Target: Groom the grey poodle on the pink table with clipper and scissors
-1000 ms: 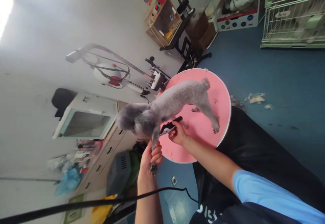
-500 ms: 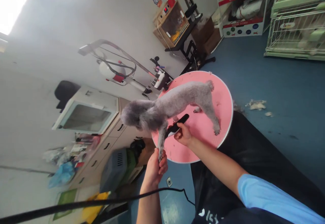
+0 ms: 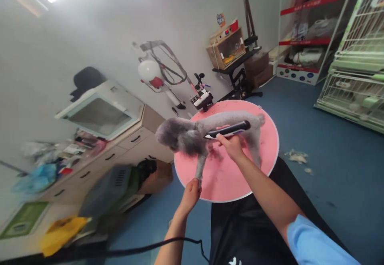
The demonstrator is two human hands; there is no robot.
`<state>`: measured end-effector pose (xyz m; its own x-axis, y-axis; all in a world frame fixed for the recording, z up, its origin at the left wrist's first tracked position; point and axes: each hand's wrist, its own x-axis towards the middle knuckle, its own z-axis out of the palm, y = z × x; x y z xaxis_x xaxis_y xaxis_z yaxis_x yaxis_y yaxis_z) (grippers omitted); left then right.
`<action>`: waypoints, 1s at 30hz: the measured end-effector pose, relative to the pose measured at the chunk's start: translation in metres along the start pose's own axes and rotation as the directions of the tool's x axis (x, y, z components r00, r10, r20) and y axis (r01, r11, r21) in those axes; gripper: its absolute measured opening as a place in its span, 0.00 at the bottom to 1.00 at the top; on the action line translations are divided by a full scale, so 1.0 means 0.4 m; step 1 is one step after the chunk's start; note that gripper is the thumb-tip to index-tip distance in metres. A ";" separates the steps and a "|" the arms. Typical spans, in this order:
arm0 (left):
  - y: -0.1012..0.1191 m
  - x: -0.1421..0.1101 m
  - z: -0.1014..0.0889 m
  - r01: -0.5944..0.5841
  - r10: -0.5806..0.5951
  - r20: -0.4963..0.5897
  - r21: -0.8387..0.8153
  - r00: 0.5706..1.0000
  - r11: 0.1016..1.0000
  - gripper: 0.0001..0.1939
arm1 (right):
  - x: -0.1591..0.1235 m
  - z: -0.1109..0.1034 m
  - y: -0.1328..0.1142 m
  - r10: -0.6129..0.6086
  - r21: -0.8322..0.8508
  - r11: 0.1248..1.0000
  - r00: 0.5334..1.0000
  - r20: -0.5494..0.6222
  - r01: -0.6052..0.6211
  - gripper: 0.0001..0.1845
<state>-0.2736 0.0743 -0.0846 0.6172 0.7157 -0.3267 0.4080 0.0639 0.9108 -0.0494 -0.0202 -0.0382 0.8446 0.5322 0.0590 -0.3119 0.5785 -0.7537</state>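
A grey, closely trimmed dog [image 3: 222, 120] stands on a round pink grooming table [image 3: 222, 185], its head toward the left. My left hand [image 3: 192, 195] is closed around the paw end of the dog's outstretched front leg [image 3: 201, 167]. In my right hand [image 3: 232, 145] is a black hair clipper [image 3: 229, 130], held level along the dog's side with its blade end near the shoulder. My hand and the clipper cover part of the dog's belly and flank. Loose tufts of fur lie on the table beneath the dog.
A grooming arm clamp with tools [image 3: 202, 100] sits at the table's back edge. A black cord [image 3: 150, 247] crosses the foreground. Drawers [image 3: 120, 153] and a grey pet carrier [image 3: 105, 191] stand left. Fur clumps [image 3: 297, 156] lie on the floor, with wire cages [image 3: 354, 85] at right.
The clipper has risen from beside the front leg to the dog's side, near the shoulder. My left hand still holds the front leg. The camera view has shifted and tilted.
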 end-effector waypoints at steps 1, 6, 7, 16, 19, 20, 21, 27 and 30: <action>-0.002 0.000 0.006 -0.020 0.020 -0.003 0.022 1.000 1.000 0.28 | 0.019 0.013 -0.013 -0.009 -0.121 0.992 0.998 0.057 0.016 0.14; -0.015 -0.010 0.030 -0.066 0.064 0.027 0.072 0.998 0.995 0.29 | 0.048 0.033 -0.023 0.015 -0.601 0.787 0.970 0.245 0.139 0.12; -0.018 -0.012 0.034 -0.080 0.077 0.031 0.086 0.997 0.993 0.30 | 0.044 0.028 -0.021 0.013 -0.645 0.748 0.969 0.248 0.155 0.13; 0.015 0.007 0.064 -0.104 0.100 0.101 0.038 0.990 0.994 0.28 | -0.076 -0.009 0.010 0.134 -0.565 0.824 0.958 0.253 0.034 0.10; 0.029 0.011 0.065 -0.132 0.121 0.193 0.048 0.974 0.990 0.28 | -0.098 -0.050 0.032 0.152 -0.477 0.879 0.951 0.270 -0.005 0.13; 0.031 0.010 0.066 -0.131 0.114 0.221 0.061 0.969 0.990 0.29 | -0.096 -0.064 0.041 0.130 -0.436 0.900 0.965 0.230 -0.017 0.14; 0.032 0.008 0.067 -0.124 0.102 0.247 0.072 0.964 0.990 0.30 | -0.090 -0.074 0.051 0.101 -0.392 0.920 0.980 0.170 -0.027 0.16; 0.023 -0.007 0.050 -0.087 0.041 0.352 0.118 0.935 0.989 0.31 | -0.088 -0.097 0.104 0.173 -0.333 0.938 0.961 0.217 -0.094 0.17; 0.004 -0.008 0.017 -0.170 0.093 0.312 0.228 0.946 0.959 0.32 | -0.130 -0.158 0.101 0.182 -0.366 0.925 0.966 0.183 -0.105 0.17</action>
<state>-0.2701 0.0674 -0.0837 0.8315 0.4659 -0.3026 0.4398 -0.2193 0.8709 -0.0784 -0.0633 -0.1131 0.6796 0.7325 0.0396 -0.2174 0.2527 -0.9428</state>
